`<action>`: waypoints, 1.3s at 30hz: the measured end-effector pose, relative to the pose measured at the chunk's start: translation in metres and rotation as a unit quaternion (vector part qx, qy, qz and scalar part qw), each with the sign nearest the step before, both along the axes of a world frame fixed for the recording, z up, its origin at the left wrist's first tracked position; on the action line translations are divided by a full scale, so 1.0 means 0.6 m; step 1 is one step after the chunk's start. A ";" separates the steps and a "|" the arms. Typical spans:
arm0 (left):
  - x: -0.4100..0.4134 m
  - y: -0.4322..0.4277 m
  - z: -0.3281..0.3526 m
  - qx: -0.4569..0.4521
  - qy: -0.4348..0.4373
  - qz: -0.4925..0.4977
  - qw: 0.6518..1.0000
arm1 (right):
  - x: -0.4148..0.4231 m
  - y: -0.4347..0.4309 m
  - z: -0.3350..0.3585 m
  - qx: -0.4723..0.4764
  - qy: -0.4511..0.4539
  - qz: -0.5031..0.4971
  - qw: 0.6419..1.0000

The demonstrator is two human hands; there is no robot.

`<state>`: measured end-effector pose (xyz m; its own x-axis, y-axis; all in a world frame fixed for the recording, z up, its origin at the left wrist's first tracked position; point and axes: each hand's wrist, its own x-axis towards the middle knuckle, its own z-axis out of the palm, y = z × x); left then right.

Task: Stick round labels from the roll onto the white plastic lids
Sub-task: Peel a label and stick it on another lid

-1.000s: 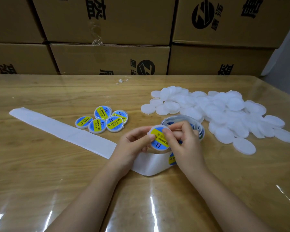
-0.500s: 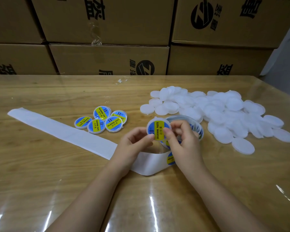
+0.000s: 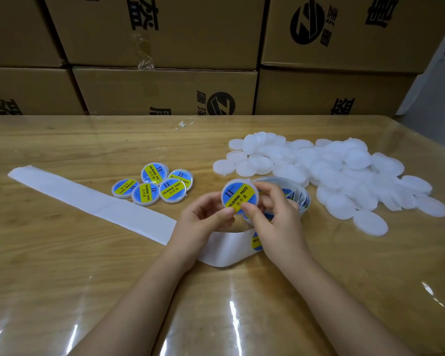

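Both hands hold one white lid (image 3: 239,196) with a blue and yellow round label on it, lifted a little above the table. My left hand (image 3: 203,222) pinches its lower left edge. My right hand (image 3: 275,217) grips its right side, thumb pressing on the label's lower edge. Behind my right hand lies the label roll (image 3: 297,194), mostly hidden. Its bare white backing strip (image 3: 88,199) runs off to the left. A heap of plain white lids (image 3: 332,173) lies at the right. Several labelled lids (image 3: 153,186) are grouped at the left centre.
The wooden table (image 3: 62,278) has a glossy clear cover. Stacked cardboard boxes (image 3: 165,91) wall off its far edge. A small scrap of clear tape (image 3: 184,124) lies near the back.
The held lid has been raised and turned, so its label now faces up with the text readable. My right thumb moved to the label's lower edge.
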<state>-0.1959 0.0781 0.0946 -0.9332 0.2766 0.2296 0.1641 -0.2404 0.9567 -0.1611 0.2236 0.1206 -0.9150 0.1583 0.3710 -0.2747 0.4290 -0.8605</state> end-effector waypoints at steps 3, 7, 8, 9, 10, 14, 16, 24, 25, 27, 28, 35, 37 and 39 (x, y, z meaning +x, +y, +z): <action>-0.002 -0.004 -0.002 -0.006 -0.003 -0.008 1.000 | -0.001 0.001 -0.001 -0.021 -0.008 0.023 0.999; -0.003 -0.005 -0.001 -0.014 -0.018 -0.020 1.000 | -0.001 0.005 -0.004 -0.024 -0.008 0.022 0.999; -0.003 -0.006 -0.001 -0.014 -0.022 -0.023 0.999 | -0.001 0.005 -0.004 -0.025 -0.007 0.019 0.999; -0.003 -0.007 0.000 -0.012 -0.026 -0.026 0.999 | -0.001 0.004 -0.004 -0.026 -0.006 0.016 1.000; -0.002 -0.007 0.001 -0.009 -0.029 -0.028 0.999 | -0.001 0.004 -0.004 -0.029 -0.005 0.013 0.999; 0.000 -0.006 0.003 0.003 -0.043 -0.050 0.998 | -0.002 0.005 -0.005 -0.033 0.008 -0.005 0.999; -0.001 -0.007 0.003 0.011 -0.047 -0.063 0.997 | -0.002 0.004 -0.006 -0.033 0.011 -0.008 0.999; 0.001 -0.004 0.003 0.038 -0.061 -0.095 0.993 | -0.001 0.001 -0.004 -0.039 0.025 -0.012 0.999; 0.000 -0.005 0.003 0.046 -0.067 -0.091 0.993 | -0.001 0.001 -0.006 -0.015 0.031 -0.016 0.999; -0.002 -0.006 0.003 0.052 -0.079 -0.074 0.993 | -0.005 0.003 -0.011 0.031 0.041 -0.027 0.998; -0.003 -0.005 0.001 0.041 -0.081 -0.059 0.994 | -0.007 0.005 -0.013 0.044 0.043 -0.032 0.998; -0.002 0.001 0.000 0.002 -0.078 -0.017 0.997 | -0.011 0.016 -0.026 0.126 0.090 -0.063 0.986; -0.004 -0.002 0.001 -0.001 -0.066 0.001 0.998 | -0.011 0.019 -0.025 0.167 0.091 -0.062 0.980; -0.008 -0.009 0.004 -0.016 -0.049 0.035 0.998 | -0.016 0.026 -0.024 0.209 0.130 -0.064 0.967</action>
